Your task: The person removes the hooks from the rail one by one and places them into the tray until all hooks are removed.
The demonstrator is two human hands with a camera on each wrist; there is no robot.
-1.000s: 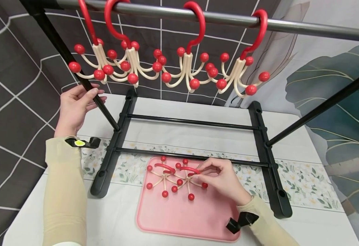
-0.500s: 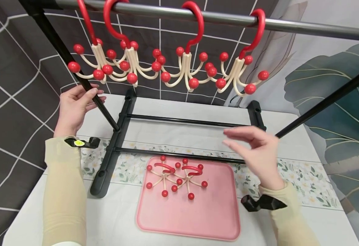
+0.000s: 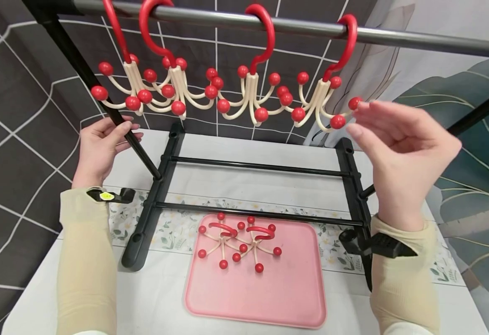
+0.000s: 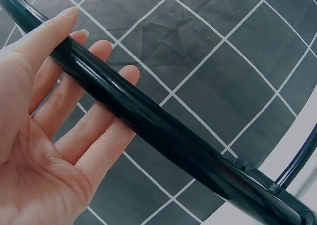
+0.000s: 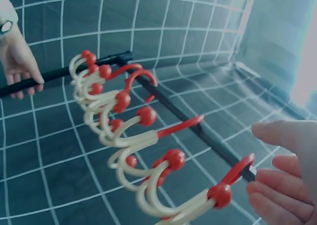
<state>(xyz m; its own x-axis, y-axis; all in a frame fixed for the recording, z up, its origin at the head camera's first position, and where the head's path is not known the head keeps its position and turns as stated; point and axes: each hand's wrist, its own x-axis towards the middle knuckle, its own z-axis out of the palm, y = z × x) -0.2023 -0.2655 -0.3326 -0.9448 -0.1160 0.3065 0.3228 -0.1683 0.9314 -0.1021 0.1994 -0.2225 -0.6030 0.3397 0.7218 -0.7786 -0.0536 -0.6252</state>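
My left hand [image 3: 102, 146] holds the rack's black left post [image 3: 141, 151], thumb in front and fingers behind, as the left wrist view shows. Raised at the right, my right hand [image 3: 407, 149] has thumb and fingers apart with nothing between them. Its fingertips are near the rightmost multi-arm hook hanger [image 3: 317, 100]; in the right wrist view they are apart from its red hook [image 5: 237, 170]. Several such hangers, cream with red balls on their arm ends, hang in a row from the grey rail [image 3: 303, 27]. Two more hangers, a left one [image 3: 222, 242] and a right one [image 3: 256, 244], lie on the pink tray [image 3: 252, 298].
The rack's black feet, left [image 3: 144, 223] and right [image 3: 353, 195], stand on a white table with a floral strip [image 3: 177, 232]. Two lower crossbars join them, a front one [image 3: 244, 211] and a back one [image 3: 244, 164]. Dark checked cloth [image 3: 22, 186] covers the back and left.
My right hand has left the right hanger on the tray and risen to the right, up beside the rightmost hanging one. The left hand stays on the post.
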